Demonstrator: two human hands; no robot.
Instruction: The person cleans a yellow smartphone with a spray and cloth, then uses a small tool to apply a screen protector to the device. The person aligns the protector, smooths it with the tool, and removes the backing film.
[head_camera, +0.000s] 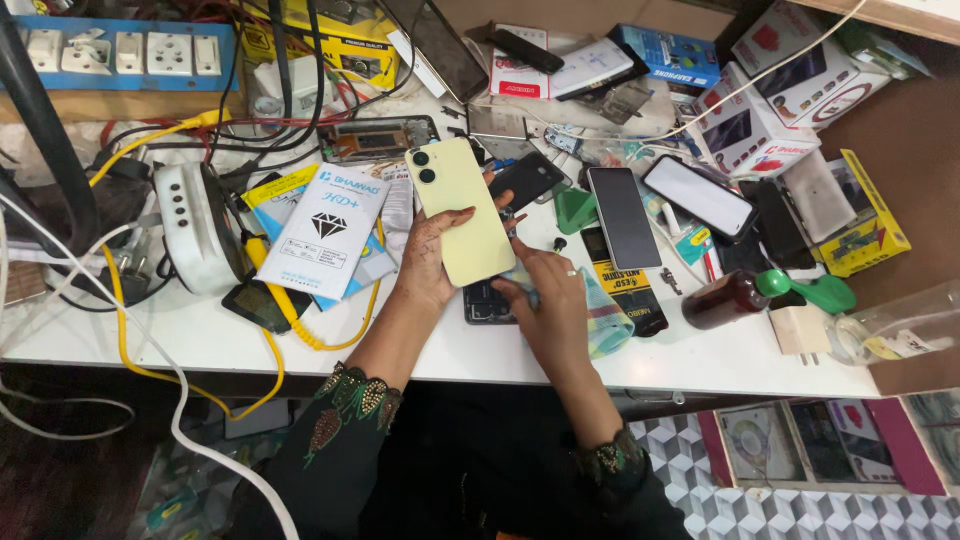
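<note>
Your left hand (428, 262) has its fingers (470, 214) wrapped over the edge of a pale yellow phone (461, 210), clamped on it back side up, its two camera lenses at the far end. The phone hangs tilted above the white bench (200, 335), not resting on it. Your right hand (550, 300) sits just beside its near end, fingers curled together and pressing a light blue-green cloth (608, 318) down on a dark opened phone (486, 303) lying flat on the bench.

Room is tight here. Just left of your left hand lies a white screen-protector packet (325, 232) over a yellow coiled cable (300, 325). To the right, two dark phones (622, 215) and one with a white screen (698, 197) lie side by side, near a green triangular pick (575, 210). The only bare bench is the strip along the near edge, on either side of your forearms.

At the right stands a brown bottle (722, 300) lying on its side, a white charger plug (800, 330), and a clear plastic tub (905, 330) at the bench corner; what it contains you cannot tell. Printed phone cartons (750, 125), shut, are stacked along the far right.
</note>
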